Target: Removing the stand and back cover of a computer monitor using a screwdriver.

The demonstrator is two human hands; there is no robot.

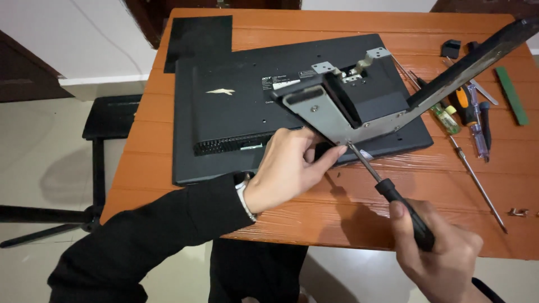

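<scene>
Right hand point(443, 252) at the table's near right edge, closed around the black handle of a screwdriver point(393, 193); shaft slanting up and left, tip set against the lower corner of the metal bracket point(331, 115)

Left hand point(289, 168) just left of the tip, half curled, thumb and fingertips pinched at the bracket's lower edge right beside the tip, seemingly steadying the spot or the screw; screw itself too small to make out

Bracket grey, angled, fixed to the black stand point(471, 62), which rises toward the far right corner; both seated on the back of a black monitor point(236, 106) lying face down across the middle of the table point(314, 207), nearer the left edge

Beyond the stand, along the right edge: a cluster of spare screwdrivers point(469, 109), a long thin rod point(477, 179), a green strip point(511, 95), small loose bits point(517, 212) near the right edge. Black sheet point(196, 42) at the far left corner. Black stool point(109, 120) on the floor off the left edge

Step in hand, by the look of it: working a screw at the bracket's lower corner. Next move calls for keeping the tip square in the head, steady downward pressure while turning, and the left fingers holding firm yet clear of the blade in case of a slip
</scene>
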